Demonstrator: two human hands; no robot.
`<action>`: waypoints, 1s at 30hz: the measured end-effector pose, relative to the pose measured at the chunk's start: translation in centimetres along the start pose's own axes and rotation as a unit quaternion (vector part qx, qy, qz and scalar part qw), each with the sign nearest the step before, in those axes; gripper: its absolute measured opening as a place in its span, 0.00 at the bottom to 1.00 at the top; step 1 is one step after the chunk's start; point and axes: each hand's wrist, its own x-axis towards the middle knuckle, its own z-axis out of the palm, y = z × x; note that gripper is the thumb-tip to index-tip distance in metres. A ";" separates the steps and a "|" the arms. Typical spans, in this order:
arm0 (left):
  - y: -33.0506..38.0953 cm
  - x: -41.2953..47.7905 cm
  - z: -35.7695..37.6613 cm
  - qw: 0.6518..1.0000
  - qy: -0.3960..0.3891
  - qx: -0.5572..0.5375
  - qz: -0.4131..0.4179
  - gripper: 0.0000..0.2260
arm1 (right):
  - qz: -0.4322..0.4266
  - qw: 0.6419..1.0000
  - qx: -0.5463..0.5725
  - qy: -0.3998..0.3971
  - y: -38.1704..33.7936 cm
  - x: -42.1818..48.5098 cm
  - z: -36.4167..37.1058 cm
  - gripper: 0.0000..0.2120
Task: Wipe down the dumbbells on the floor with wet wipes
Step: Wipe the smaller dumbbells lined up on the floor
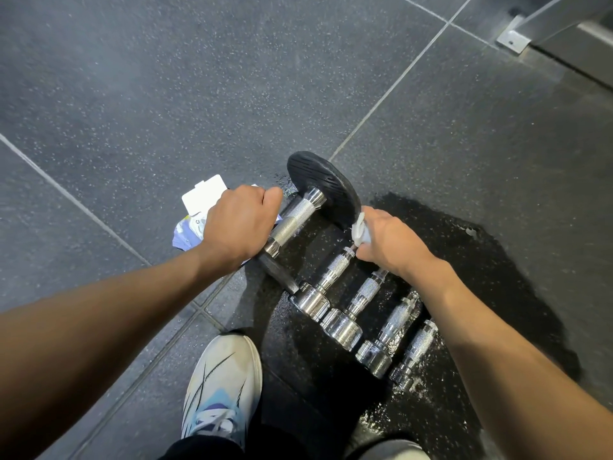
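A black-plated dumbbell with a knurled chrome handle lies on the dark floor. My left hand is curled over its near plate and grips it. To its right lies a row of several chrome dumbbells on a wet patch. My right hand pinches a crumpled white wet wipe against the far end of the second dumbbell, next to the black plate. Behind my left hand lies a wet wipe pack with its white lid flipped open.
Speckled rubber floor tiles with pale seams spread all around. A wet dark stain surrounds the dumbbells. My white and blue shoe stands just in front of them. A metal frame foot is bolted down at the far right.
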 end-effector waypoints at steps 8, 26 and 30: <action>0.1 0.0 -0.1 1.000 0.001 -0.010 -0.017 0.20 | 0.012 0.999 0.034 -0.006 0.2 0.3 -0.5 0.32; 0.6 -0.3 -0.3 1.000 -0.002 -0.008 -0.017 0.20 | 0.068 0.996 0.049 0.033 -1.4 2.8 1.2 0.19; 0.9 -0.5 -0.5 1.000 -0.007 -0.004 0.001 0.20 | 0.044 0.997 0.070 -0.007 -0.8 3.1 -0.5 0.19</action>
